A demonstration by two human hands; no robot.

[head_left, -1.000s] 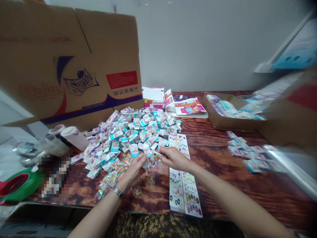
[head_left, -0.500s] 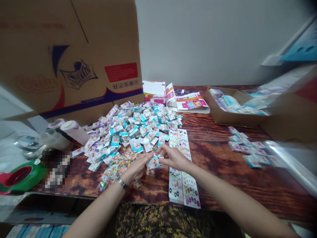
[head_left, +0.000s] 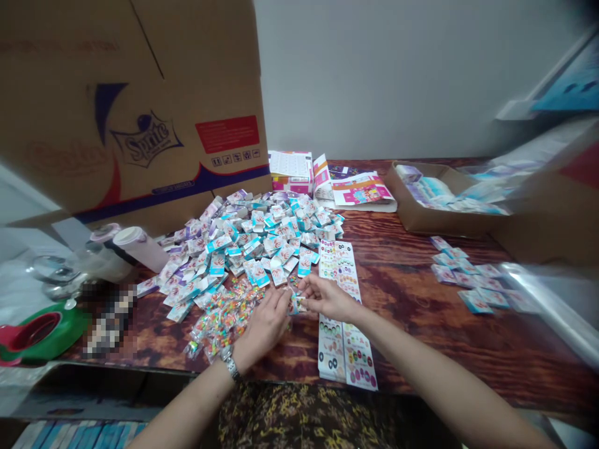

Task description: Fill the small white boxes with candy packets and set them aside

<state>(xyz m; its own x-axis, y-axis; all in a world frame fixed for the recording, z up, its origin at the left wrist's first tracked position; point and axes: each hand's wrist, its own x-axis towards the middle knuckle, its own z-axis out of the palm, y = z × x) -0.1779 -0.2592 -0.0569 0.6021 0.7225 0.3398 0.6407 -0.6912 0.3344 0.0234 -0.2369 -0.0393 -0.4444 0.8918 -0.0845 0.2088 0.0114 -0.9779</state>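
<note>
Both hands were together over the desk, just right of the candy packets. Left hand: back toward the camera, fingers grasping the left side of a small box; thumb hidden behind the hand. Right hand: came in from the other side, fingers and thumb pinched at the box's right end. Box sat between the two sets of fingertips, mostly covered, so can't tell if its flap was up or down. Metal watch on the left wrist.

Candy packets, clear with multicolored pieces, lay loose beside and partly behind the left hand. Big heap of boxes, white with blue or purple ends and a red hand print, rose behind them. Sticker sheets ran as a strip under the right forearm, near edge close to the desk's front.

Right side: a loose group of flat boxes near an open carton tray with more packs in it; clear plastic roll beside them, blurred. Left side: green tape roll, white cup leaning over, large Sprite carton behind the heap.
</note>
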